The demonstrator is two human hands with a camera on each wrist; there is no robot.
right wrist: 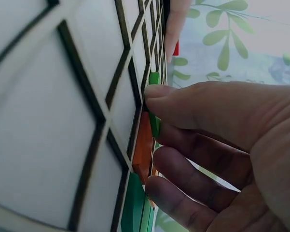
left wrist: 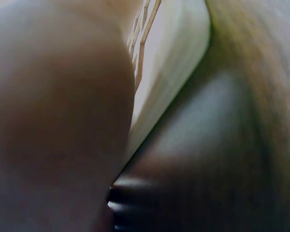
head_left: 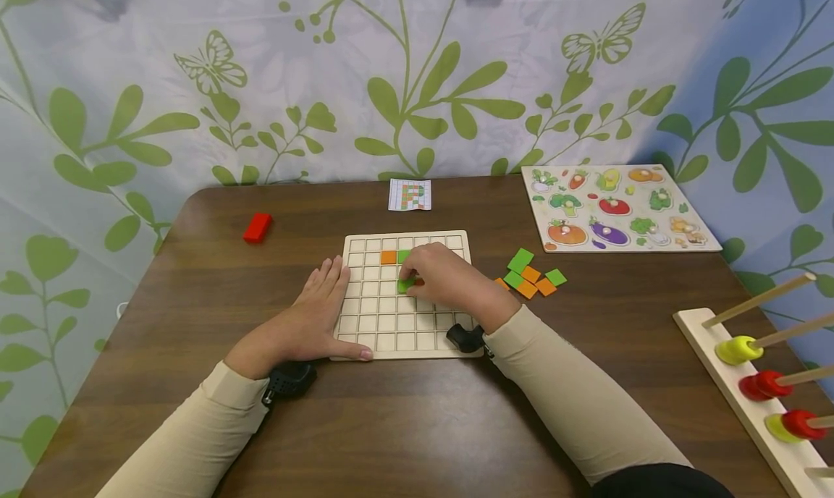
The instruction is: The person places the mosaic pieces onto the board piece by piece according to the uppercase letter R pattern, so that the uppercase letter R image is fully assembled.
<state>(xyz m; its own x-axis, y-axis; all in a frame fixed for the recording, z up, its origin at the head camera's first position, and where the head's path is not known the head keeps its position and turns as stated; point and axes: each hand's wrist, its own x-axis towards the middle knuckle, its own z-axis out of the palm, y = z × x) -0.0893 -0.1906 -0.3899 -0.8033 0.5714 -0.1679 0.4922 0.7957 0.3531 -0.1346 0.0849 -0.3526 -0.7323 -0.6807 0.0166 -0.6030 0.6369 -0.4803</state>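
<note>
A wooden grid board (head_left: 368, 323) lies on the table in the head view. My left hand (head_left: 321, 308) rests along its left edge, fingers extended and thumb at the front edge. My right hand (head_left: 443, 277) is over the board and pinches a green square tile (head_left: 405, 286) between thumb and finger. In the right wrist view this tile (right wrist: 155, 124) stands close over the grid, beside an orange tile (right wrist: 143, 145) and another green tile (right wrist: 131, 203). Further back on the grid are an orange tile (head_left: 388, 257) and a green tile (head_left: 403, 255), the latter partly hidden by my right hand.
Loose green and orange tiles (head_left: 526, 273) lie right of the board. A small card with a coloured grid pattern (head_left: 410, 195) is behind it. A red block (head_left: 258, 228) lies at back left, a vegetable puzzle (head_left: 612, 212) at back right, and a bead stacker (head_left: 730, 382) at far right.
</note>
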